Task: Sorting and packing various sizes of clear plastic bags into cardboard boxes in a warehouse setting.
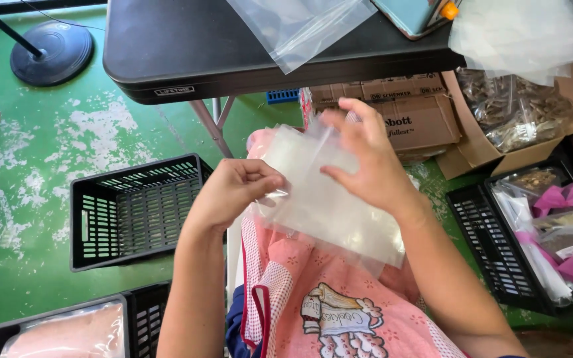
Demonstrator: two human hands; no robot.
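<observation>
— Plastic bag (329, 199), clear and empty as far as I can see, is what I've got up in front of me, over the lap and the pink apron (339, 305).

— How are you holding it?

— My left hand (230, 192) has its fingers pressed together, pinching the bag's near edge. My right hand (373, 156) lies on top with fingers spread and loosely curled, thumb and fingertips touching the film near its upper end.

— How does it handle?

— I'd judge it feather-light, limp and slick; it sags between my hands and would slip from a flat grip. The edges or the mouth are the places to take it, pinched between fingertips, not the middle of the sheet.

— Containers around you?

— An empty black crate (134, 212) stands on the green floor to my left. Another crate (144, 318) at lower left holds a bag of something pale pink. The black crate (492, 245) on my right holds filled packets and magenta ribbon. A cardboard box (472, 149) behind it carries bagged brownish stuff; I can't tell what. More clear bags (300, 26) lie on the dark surface (167, 53).
</observation>
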